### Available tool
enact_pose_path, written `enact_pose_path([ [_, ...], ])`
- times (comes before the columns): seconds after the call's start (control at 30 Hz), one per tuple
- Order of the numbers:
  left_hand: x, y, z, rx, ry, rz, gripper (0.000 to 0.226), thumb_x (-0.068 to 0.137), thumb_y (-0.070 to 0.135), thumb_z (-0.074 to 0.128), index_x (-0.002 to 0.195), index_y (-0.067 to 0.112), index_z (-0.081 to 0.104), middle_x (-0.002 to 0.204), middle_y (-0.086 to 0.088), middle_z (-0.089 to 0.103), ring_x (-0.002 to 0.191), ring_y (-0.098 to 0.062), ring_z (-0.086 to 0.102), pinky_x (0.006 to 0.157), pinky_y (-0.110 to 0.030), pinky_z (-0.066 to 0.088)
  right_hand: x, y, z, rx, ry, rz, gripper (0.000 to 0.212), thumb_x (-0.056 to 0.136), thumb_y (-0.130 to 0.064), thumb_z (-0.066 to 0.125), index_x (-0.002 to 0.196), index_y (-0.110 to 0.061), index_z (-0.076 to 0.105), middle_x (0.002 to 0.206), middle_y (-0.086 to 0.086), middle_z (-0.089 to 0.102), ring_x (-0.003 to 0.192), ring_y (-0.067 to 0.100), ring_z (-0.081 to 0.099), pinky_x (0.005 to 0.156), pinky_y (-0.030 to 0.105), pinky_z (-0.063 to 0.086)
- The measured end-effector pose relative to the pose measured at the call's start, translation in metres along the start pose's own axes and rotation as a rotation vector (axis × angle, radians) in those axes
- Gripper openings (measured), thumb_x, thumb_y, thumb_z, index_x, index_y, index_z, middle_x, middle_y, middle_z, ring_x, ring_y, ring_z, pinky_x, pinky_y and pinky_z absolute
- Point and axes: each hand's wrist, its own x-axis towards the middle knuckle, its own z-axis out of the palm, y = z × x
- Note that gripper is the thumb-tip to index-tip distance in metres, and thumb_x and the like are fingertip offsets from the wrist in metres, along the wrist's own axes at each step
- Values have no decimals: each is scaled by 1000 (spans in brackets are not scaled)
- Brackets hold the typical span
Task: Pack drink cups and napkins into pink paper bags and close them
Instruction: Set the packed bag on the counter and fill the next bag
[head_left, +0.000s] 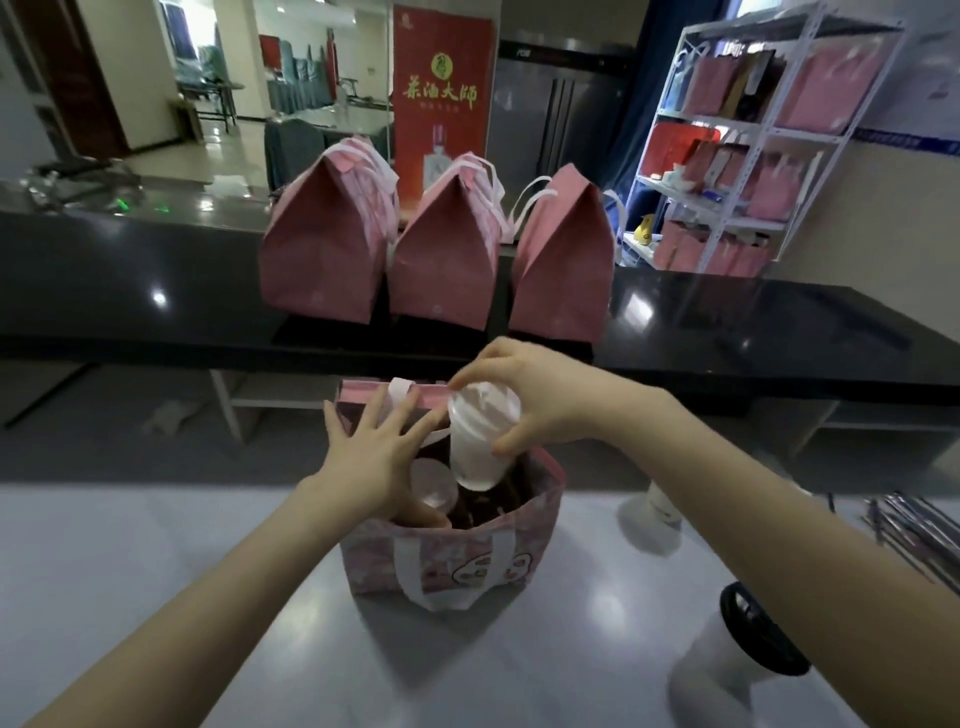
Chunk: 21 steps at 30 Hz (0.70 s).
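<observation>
An open pink paper bag (530, 545) with white handles stands on the grey table in front of me. My right hand (540, 400) grips a white lidded drink cup (478, 441), tilted, its base inside the bag's mouth. My left hand (374, 452) has its fingers spread over the bag's left side, thumb inside the opening next to a pink-lidded cup (431, 483) that sits in the bag. Three closed pink bags (322, 260) (441, 265) (563, 270) stand in a row on the black counter behind.
On the table, a white cup with a black lid (737, 654) lies at the lower right and another white cup (654, 514) stands right of the bag. Metal straws or rods (919, 530) lie at the right edge. A white shelf (753, 145) holds more pink bags.
</observation>
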Motion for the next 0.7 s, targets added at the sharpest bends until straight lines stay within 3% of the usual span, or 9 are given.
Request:
enact_pose_path([
  [0.13,-12,7,3,-27,-6,-18,134,47,88,63,140,51,-27,157,5,-30,143,-31,-27,106,-75,-2,10,-2,42,-202,-136,21,74,69,-30,77,132,-49,41,122,-6,41,108,19,42,84,39,49],
  [0.23,-18,14,5,31,0,2,135,49,87,62,141,46,-28,157,1,-31,143,-33,-27,109,-72,-1,15,5,64,-298,-116,38,74,70,-30,77,134,-40,40,126,-3,39,117,22,37,84,40,51],
  [0.4,-25,16,11,68,10,9,134,50,89,59,145,41,-23,157,-3,-29,141,-35,-32,110,-68,-5,20,15,87,-239,-104,102,79,70,-35,77,139,-36,39,139,-2,36,120,24,39,89,41,51],
  [0.7,-20,18,13,83,-12,8,130,49,92,54,147,43,-16,157,-5,-30,139,-35,-36,110,-66,-9,28,29,119,-196,-49,161,70,79,-34,72,140,-31,39,142,1,36,118,28,43,96,43,48],
])
